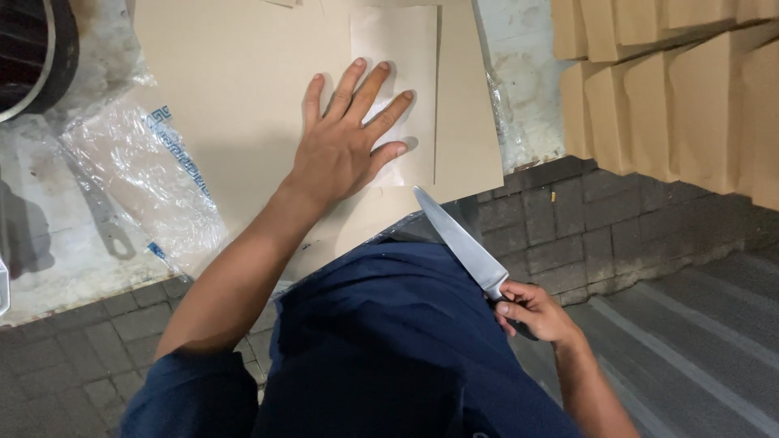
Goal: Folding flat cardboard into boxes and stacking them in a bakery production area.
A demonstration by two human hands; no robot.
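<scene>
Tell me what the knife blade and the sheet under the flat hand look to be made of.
Knife in the right hand: the blade looks like bare steel, grey with a dull sheen. Sheet under the left hand: probably matte tan cardboard or thick paper, with straight cut edges.

Left hand [341, 146] flat on cardboard sheet [235, 89], right hand [531, 312] gripping knife [458, 243]
</scene>
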